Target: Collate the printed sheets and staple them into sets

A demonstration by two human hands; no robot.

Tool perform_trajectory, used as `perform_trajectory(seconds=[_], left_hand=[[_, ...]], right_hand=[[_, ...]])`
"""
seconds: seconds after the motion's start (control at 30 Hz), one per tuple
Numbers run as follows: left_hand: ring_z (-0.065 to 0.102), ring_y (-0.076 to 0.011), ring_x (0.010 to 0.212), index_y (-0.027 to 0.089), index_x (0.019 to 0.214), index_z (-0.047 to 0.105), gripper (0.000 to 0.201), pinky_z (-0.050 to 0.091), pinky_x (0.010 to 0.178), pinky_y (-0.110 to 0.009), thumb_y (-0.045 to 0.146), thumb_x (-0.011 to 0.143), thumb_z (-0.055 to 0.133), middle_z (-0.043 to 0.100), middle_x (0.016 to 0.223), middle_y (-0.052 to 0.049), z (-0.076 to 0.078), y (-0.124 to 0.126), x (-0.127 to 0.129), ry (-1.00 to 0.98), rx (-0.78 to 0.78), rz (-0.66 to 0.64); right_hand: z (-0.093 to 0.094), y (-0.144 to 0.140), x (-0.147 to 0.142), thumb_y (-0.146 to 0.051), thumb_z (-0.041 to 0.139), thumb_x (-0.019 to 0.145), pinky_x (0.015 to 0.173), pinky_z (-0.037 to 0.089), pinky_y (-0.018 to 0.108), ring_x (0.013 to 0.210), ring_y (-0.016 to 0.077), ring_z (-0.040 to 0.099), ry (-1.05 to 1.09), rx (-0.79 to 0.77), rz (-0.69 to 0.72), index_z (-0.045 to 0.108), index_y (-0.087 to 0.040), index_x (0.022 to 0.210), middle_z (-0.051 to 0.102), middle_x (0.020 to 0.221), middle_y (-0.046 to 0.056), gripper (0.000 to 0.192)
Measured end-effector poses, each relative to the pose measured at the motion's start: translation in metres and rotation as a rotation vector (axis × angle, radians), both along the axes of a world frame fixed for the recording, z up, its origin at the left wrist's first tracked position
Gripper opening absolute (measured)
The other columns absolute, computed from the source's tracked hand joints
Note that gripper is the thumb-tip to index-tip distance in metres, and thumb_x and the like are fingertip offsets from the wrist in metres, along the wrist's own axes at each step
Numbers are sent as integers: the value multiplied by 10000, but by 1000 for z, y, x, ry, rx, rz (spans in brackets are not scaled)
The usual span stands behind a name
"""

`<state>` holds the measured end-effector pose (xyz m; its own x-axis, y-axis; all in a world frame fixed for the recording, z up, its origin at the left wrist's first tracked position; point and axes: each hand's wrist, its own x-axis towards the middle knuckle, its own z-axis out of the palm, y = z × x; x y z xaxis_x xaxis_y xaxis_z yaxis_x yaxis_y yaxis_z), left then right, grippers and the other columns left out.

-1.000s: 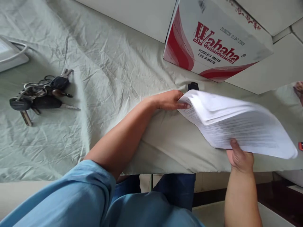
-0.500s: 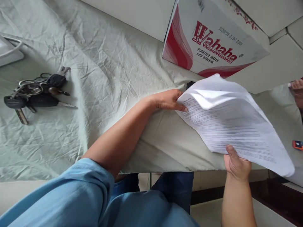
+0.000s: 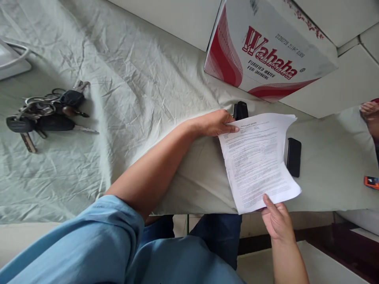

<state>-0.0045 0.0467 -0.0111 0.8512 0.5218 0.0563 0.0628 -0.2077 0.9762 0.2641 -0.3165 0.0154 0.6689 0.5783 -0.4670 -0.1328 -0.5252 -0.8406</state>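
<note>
- Bunch of keys (image 3: 44, 114) lying on the wrinkled pale-green cloth (image 3: 133, 79), far left.
- Red-and-white Wahaha carton (image 3: 266, 51) at the top.
- Black phone (image 3: 294, 156) lying flat on the cloth.
- Small black object (image 3: 241, 110) below the carton.
- Orange item (image 3: 372, 182) at the right edge.

Office-like room, cloth-covered table (image 3: 133, 79), printed papers (image 3: 257, 157), water carton (image 3: 266, 51)

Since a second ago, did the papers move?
Yes. The papers came down and now lie flat on the cloth, well below the Wahaha box, uncovering a black phone. The left hand and right hand hold their edges.
</note>
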Motion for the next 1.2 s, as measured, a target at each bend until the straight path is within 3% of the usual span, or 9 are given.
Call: perform_trajectory(seconds=[0.1,0.23,0.33,0.47,0.6,0.7,0.8,1.0,1.2], left_hand=[[638,-186,777,153,934,844,452,508,778,-326,594,1027,803,739,828,-28,10,-1,-4,53,-12,-82],[732,-228,855,151,1051,916,475,558,834,-340,616,1009,828,849,938,-58,15,-4,-4,37,-77,-237],[780,-234,886,162,1093,939,427,567,832,-328,566,1017,822,907,998,-68,15,-6,-1,47,-66,-283],[786,-223,894,175,1007,923,344,541,809,-300,497,1014,803,894,931,-38,13,-10,3,104,-18,-278],[760,-207,852,191,1008,914,271,529,784,-305,445,986,821,870,925,-22,15,-12,5,117,-29,-174],[684,-169,694,204,1017,871,153,508,742,-316,341,997,808,779,795,17,21,-13,6,183,-87,-49],[609,-156,608,213,971,798,56,507,775,-321,203,1012,761,669,615,61,31,-16,9,288,-93,51],[619,-177,605,278,799,566,348,493,754,-324,-35,890,689,565,497,83,41,-26,22,420,-70,271],[607,-171,572,305,901,481,397,473,718,-330,-47,947,661,510,511,122,39,-28,26,369,-125,381]], right_hand=[[13,-6,35,-710,1181,677,1419,600,722,1450,457,845,-183,-24,-114,918,-287,1291,949,1223,102,791],[36,18,65,-685,1150,799,1468,517,750,1479,390,820,-333,133,-12,847,-311,1423,909,1389,106,788],[39,51,56,-669,1128,856,1407,585,706,1544,387,793,-340,237,165,824,-338,1503,887,1476,127,787],[20,92,26,-709,1098,887,1303,679,641,1413,393,870,-259,325,277,901,-307,1352,937,1393,130,645],[-3,117,20,-736,1064,915,1104,764,540,1156,356,928,-301,335,193,936,-264,1100,965,1111,88,523],[-10,125,36,-745,1139,790,945,777,498,986,346,922,-278,278,181,913,-258,959,917,903,56,564],[-9,128,52,-787,1184,657,845,777,492,864,340,910,-240,182,172,925,-250,943,913,868,60,661],[-2,136,63,-798,1212,525,797,806,522,874,396,944,-168,58,188,958,-256,1030,925,854,71,783],[0,149,66,-754,1225,480,807,820,544,966,444,963,-135,54,147,945,-253,1037,925,856,90,799]])
